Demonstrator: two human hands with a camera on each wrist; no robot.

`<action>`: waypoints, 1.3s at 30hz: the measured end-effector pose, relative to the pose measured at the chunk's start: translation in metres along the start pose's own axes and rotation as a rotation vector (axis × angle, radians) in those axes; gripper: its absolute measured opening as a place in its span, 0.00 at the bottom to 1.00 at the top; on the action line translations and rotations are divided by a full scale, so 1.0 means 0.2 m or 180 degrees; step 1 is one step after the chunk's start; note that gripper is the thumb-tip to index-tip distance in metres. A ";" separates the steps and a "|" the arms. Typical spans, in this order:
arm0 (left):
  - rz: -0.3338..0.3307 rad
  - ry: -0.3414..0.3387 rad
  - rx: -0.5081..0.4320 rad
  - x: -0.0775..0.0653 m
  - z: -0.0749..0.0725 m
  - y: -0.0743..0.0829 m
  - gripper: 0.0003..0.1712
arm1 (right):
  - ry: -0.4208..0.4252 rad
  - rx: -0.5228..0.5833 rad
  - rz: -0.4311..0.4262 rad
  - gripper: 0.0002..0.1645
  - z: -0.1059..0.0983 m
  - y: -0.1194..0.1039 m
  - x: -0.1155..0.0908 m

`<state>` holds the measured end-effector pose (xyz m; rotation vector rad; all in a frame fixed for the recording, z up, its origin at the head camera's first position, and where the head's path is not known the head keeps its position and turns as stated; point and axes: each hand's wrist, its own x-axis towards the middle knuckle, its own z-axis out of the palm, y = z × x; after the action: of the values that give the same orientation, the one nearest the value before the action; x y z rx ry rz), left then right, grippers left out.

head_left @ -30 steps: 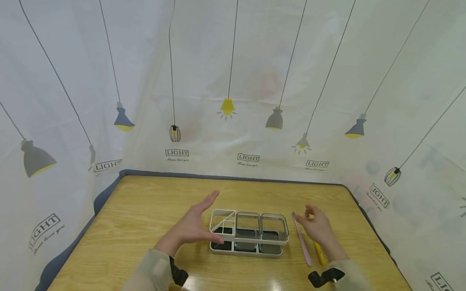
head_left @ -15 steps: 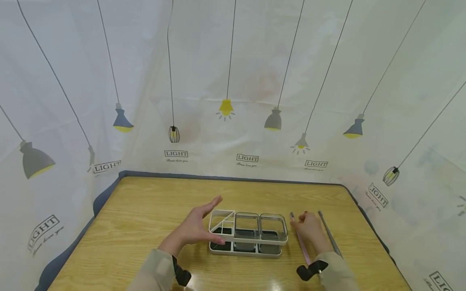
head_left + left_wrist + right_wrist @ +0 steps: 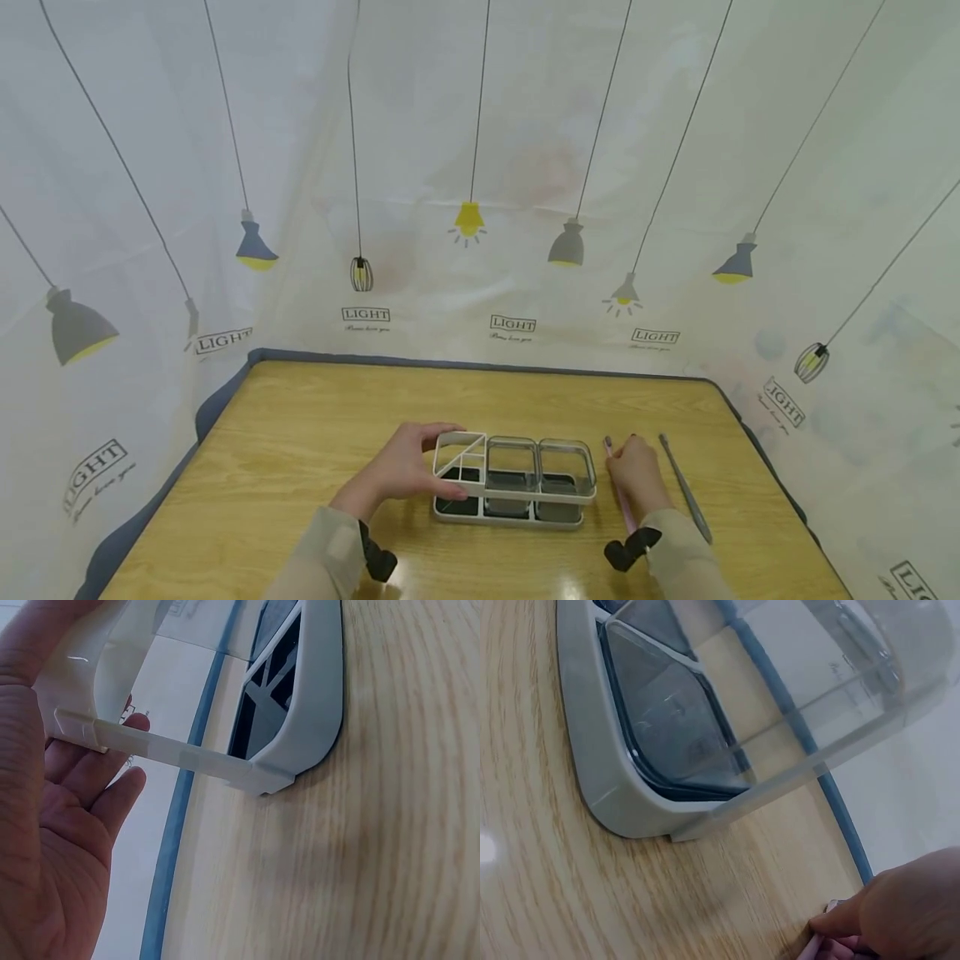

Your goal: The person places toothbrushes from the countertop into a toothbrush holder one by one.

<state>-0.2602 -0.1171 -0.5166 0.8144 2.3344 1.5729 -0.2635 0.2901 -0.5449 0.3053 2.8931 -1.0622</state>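
In the head view a white two-tier toothbrush holder [image 3: 513, 522] stands mid-table, with a divided section at its left and two clear cups [image 3: 567, 463] beside it. My left hand [image 3: 405, 467] grips the upper tier's left end, thumb in front and fingers behind; the left wrist view shows the white side strut [image 3: 172, 752] by the fingers. To the right of the holder, my right hand [image 3: 640, 471] pinches a pink toothbrush [image 3: 624, 508] near its upper end. The right wrist view catches this pinch at its lower corner, the fingertips close over the wood.
A grey toothbrush [image 3: 686, 489] lies slanted to the right of my right forearm. The wooden table [image 3: 315, 408] ends at a blue edge [image 3: 480, 367], against a white sheet [image 3: 420, 150] printed with lamps.
My right hand has moved left onto the pink toothbrush, uncovering the grey one and covering a yellow one. My left hand has gone from spread fingers to gripping the holder's upper tier.
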 end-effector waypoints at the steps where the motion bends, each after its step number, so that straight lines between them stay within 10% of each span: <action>1: -0.0008 -0.0003 0.0005 0.00 0.00 0.00 0.50 | 0.0002 -0.0011 -0.0005 0.10 0.00 0.00 0.00; 15: -0.0091 0.0036 -0.0032 -0.01 -0.02 0.02 0.47 | -0.0007 0.0055 -0.0301 0.16 -0.18 -0.15 -0.06; 39: -0.0225 -0.0011 0.0058 -0.01 -0.01 0.01 0.49 | 0.0187 0.1260 -0.0850 0.16 -0.46 -0.75 -0.35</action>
<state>-0.2590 -0.1184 -0.5150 0.7295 2.3515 1.5226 -0.2231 0.2256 -0.3713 -0.0443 2.8080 -1.6985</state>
